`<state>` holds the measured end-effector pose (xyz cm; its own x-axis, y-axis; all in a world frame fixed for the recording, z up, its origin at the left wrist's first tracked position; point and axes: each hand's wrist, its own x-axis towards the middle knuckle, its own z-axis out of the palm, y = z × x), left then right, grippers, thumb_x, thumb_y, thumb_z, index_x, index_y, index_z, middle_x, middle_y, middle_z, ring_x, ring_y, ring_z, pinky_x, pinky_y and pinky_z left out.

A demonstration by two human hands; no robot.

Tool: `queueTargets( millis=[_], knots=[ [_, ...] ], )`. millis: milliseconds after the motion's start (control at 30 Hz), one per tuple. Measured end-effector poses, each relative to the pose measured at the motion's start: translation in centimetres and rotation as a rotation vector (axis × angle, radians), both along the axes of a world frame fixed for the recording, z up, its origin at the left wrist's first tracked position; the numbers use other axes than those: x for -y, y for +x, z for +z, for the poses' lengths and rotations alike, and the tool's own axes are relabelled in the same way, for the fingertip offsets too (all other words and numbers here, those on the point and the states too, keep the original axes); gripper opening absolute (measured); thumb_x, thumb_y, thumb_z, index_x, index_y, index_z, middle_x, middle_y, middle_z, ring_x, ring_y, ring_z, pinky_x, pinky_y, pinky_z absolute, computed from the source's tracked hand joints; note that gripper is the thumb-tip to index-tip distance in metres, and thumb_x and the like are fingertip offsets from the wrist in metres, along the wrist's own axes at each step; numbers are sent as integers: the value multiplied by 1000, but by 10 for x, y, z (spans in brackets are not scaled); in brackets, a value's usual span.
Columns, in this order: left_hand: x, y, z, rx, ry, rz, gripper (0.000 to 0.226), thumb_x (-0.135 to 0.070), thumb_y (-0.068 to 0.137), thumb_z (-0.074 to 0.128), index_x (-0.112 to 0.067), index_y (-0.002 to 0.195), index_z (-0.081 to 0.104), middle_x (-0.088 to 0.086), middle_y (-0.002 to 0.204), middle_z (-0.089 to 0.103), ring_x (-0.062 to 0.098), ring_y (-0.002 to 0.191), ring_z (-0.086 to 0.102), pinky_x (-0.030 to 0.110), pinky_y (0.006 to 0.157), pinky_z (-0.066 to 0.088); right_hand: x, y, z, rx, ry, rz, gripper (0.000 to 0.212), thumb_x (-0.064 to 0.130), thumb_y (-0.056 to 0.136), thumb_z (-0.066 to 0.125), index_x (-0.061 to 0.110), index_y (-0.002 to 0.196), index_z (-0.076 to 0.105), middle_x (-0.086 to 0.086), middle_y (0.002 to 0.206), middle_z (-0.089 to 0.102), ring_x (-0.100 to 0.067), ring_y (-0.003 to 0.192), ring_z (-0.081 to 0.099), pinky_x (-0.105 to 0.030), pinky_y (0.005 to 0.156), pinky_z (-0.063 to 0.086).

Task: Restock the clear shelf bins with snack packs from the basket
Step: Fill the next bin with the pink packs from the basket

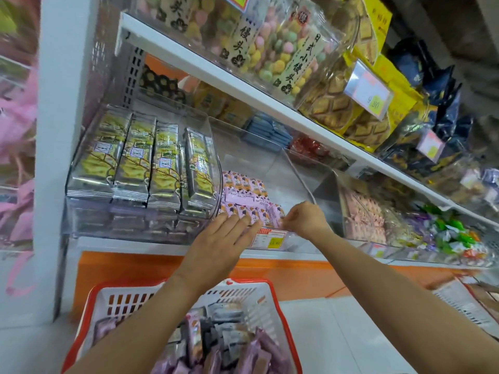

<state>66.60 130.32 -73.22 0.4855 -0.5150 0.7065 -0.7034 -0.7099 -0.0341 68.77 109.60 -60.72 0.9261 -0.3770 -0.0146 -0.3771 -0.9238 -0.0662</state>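
Crowding the small pink snack packs (251, 211) at the front of the clear plastic shelf bin (270, 163) could, I judge, tip the row or push one over the bin's low lip. The left hand (225, 233), fingers straight, presses flat on the packs. The right hand (305, 218), fingers curled, pinches one beside it. The red-rimmed white plastic basket (129, 300) of purple packs (256, 354) sits below the bin.

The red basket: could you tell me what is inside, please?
Purple and dark snack packs fill the basket; the left forearm covers some, and lower layers are hidden.
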Motion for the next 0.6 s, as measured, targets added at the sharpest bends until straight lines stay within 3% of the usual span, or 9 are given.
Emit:
queueTargets(
  millis=[100, 200, 300, 400, 500, 600],
  knots=[
    [1, -2, 1, -42, 24, 5, 67, -2, 82, 36, -9, 148, 41, 13, 132, 60, 31, 118, 57, 44, 111, 27, 6, -8, -1, 62, 48, 56, 11, 16, 80, 78, 14, 71, 72, -4, 86, 75, -17, 75, 64, -26, 68, 48],
    [4, -7, 5, -70, 22, 31, 73, -1, 74, 55, -10, 146, 46, 14, 134, 60, 32, 122, 56, 46, 114, 24, 13, -20, 0, 191, 200, 157, 3, 11, 80, 77, 12, 83, 76, -2, 88, 75, -17, 83, 68, -35, 83, 55],
    [4, -16, 4, -32, 16, 54, 72, -3, 76, 51, -10, 148, 43, 13, 147, 48, 31, 136, 42, 48, 120, 13, 11, -42, 5, 293, 448, 331, 18, 2, 85, 71, 19, 89, 74, 0, 91, 74, -15, 83, 70, -31, 82, 57],
    [4, -29, -9, 32, 24, 2, 65, -9, 80, 45, -11, 145, 41, 9, 143, 44, 30, 130, 39, 48, 115, 21, 5, -68, 4, 377, 551, 464, 21, -1, 87, 67, 18, 91, 74, 1, 92, 73, -11, 82, 68, -23, 78, 54],
    [7, -39, -24, -2, 85, -52, 54, -13, 68, 60, -12, 122, 63, 9, 123, 57, 29, 112, 47, 44, 99, 31, 4, -91, -16, 305, 647, 495, 16, 3, 88, 69, 18, 92, 74, 8, 86, 71, -8, 75, 64, -18, 72, 49],
    [8, -44, -41, -207, 247, -26, 47, -13, 55, 73, -13, 101, 71, 10, 112, 65, 29, 100, 57, 39, 89, 34, 12, -108, -56, 91, 645, 480, 12, 5, 88, 69, 13, 96, 73, 13, 79, 67, 2, 66, 57, -12, 66, 43]
  ],
)
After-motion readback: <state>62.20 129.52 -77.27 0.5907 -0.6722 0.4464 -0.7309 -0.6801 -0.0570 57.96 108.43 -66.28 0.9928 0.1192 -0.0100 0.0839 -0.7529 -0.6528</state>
